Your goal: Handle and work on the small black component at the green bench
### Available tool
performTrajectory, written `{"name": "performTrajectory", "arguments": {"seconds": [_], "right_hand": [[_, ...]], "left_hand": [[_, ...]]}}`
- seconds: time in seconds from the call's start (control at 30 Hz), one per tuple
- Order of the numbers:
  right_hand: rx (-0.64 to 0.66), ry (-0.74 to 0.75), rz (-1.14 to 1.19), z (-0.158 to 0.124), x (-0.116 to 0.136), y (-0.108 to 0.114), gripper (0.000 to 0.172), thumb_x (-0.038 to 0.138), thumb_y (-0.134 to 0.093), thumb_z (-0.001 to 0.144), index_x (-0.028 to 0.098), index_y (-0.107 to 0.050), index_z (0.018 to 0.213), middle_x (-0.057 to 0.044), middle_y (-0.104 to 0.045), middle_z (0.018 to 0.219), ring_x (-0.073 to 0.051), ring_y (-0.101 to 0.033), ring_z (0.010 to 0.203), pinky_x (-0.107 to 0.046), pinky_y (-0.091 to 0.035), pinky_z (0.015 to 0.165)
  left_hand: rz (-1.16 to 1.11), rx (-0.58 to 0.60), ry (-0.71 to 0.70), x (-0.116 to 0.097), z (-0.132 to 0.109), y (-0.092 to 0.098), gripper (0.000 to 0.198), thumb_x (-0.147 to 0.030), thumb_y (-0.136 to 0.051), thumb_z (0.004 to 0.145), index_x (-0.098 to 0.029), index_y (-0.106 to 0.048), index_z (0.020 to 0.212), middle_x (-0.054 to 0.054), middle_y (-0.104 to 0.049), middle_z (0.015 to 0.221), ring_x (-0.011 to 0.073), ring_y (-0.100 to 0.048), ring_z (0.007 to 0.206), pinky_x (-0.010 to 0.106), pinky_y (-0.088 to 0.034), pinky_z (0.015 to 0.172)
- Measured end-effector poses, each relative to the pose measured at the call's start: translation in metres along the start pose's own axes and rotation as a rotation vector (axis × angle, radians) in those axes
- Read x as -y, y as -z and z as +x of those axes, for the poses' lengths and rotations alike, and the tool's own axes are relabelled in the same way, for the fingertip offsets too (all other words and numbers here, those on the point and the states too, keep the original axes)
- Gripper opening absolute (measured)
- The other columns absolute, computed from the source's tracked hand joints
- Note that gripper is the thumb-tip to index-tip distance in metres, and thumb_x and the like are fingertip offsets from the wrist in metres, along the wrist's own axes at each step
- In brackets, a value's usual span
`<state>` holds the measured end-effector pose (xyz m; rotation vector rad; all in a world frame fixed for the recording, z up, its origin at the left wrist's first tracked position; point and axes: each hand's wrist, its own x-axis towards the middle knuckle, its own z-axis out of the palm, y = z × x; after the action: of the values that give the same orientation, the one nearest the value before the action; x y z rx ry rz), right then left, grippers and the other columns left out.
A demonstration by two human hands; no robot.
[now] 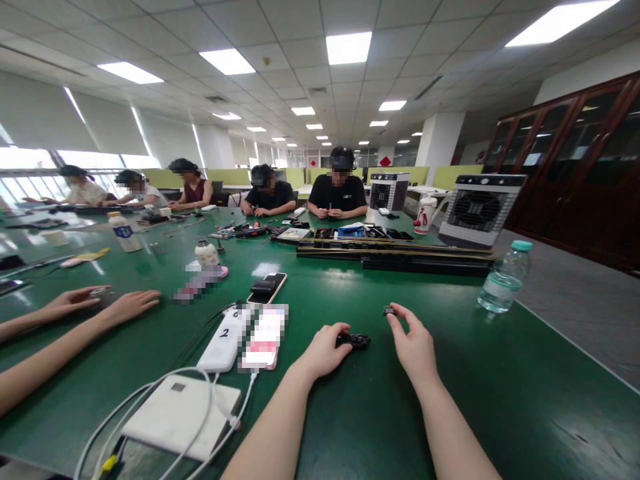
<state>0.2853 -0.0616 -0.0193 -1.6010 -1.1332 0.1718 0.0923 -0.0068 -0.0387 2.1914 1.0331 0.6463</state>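
Observation:
My left hand [324, 349] is closed around the near end of a small black oblong device [356, 341] with an uneven top, low over the green table [360, 413]. Its exact kind is too small to make out. To the right, my right hand [414, 341] pinches a tiny dark piece [389, 311] with a lighter edge between thumb and index finger. That piece is held apart from the black device. Left of my left hand lie a phone [264, 340] with a lit screen and a white power bank [223, 343] marked "2".
A water bottle [504, 280] stands near the right table edge. Long black rails [400, 257] and several tools lie across the back. White cables loop over a flat white box [183, 413] at front left. A co-worker's hands [125, 307] rest at left; other people sit beyond.

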Motion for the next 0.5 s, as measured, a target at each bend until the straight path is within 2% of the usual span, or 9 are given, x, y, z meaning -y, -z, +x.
{"name": "performTrajectory", "arguments": {"seconds": [0.17, 0.27, 0.37, 0.5], "right_hand": [[-0.008, 0.017, 0.006, -0.0004, 0.0019, 0.0000, 0.042, 0.049, -0.049, 0.078, 0.020, -0.064, 0.104, -0.011, -0.068, 0.108, -0.027, -0.060, 0.103, -0.042, -0.045, 0.092], [0.029, 0.019, -0.005, -0.0008, 0.0025, -0.0011, 0.043, 0.047, -0.050, 0.077, 0.020, -0.063, 0.108, -0.010, -0.069, 0.104, -0.026, -0.062, 0.099, -0.042, -0.046, 0.090], [0.137, 0.030, -0.040, -0.0017, 0.0026, -0.0028, 0.041, 0.042, -0.051, 0.077, 0.021, -0.063, 0.109, -0.009, -0.070, 0.103, -0.025, -0.062, 0.100, -0.042, -0.046, 0.091], [0.326, 0.067, -0.100, -0.0057, 0.0032, -0.0065, 0.029, 0.034, -0.054, 0.075, 0.024, -0.069, 0.097, -0.006, -0.071, 0.102, -0.025, -0.061, 0.103, -0.041, -0.046, 0.093]], "left_hand": [[0.013, 0.007, 0.014, -0.0014, 0.0001, 0.0009, 0.042, -0.024, -0.056, 0.079, -0.019, -0.053, 0.121, 0.007, -0.062, 0.113, 0.0237, -0.054, 0.108, 0.035, -0.041, 0.097], [0.015, 0.003, 0.015, -0.0015, 0.0003, 0.0007, 0.042, -0.023, -0.056, 0.079, -0.019, -0.053, 0.121, 0.008, -0.062, 0.112, 0.0239, -0.054, 0.108, 0.035, -0.041, 0.097], [0.011, -0.002, 0.005, -0.0004, 0.0004, -0.0001, 0.042, -0.023, -0.056, 0.079, -0.019, -0.053, 0.120, 0.008, -0.062, 0.111, 0.0237, -0.054, 0.108, 0.036, -0.041, 0.097], [-0.002, 0.000, -0.004, 0.0019, 0.0010, -0.0013, 0.041, -0.023, -0.056, 0.079, -0.019, -0.053, 0.120, 0.008, -0.062, 0.112, 0.0235, -0.054, 0.108, 0.035, -0.041, 0.097]]}}
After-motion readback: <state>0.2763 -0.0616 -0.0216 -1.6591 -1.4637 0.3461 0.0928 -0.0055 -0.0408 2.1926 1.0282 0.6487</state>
